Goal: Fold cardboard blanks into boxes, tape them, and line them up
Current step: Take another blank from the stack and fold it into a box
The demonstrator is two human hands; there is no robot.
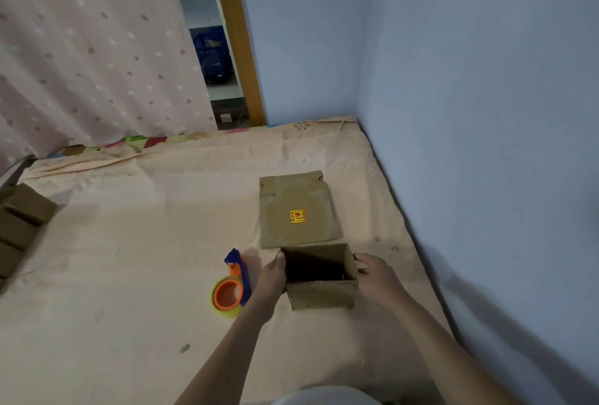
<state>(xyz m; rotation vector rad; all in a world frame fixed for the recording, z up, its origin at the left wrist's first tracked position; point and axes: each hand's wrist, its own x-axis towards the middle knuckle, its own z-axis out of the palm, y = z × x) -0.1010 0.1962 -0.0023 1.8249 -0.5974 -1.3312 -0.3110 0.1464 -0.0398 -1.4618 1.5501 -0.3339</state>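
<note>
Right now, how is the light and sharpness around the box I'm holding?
Head view: the open box interior is in deep shadow, contents unreadable; a dim band darkens the bedsheet left of centre; wide-angle bend curves the wall edge; the sticker on the flat blank is too blurred to read.

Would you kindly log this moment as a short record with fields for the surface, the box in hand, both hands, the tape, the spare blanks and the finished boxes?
surface: peach bedsheet
box in hand: open box, upright, open top, dark inside
left hand: pressed flat on the box's left side
right hand: grips the box's right side
tape: tape dispenser, left of the box, untouched
spare blanks: flat blank with yellow sticker, lying beyond the box
finished boxes: row of boxes at the left edge
</note>
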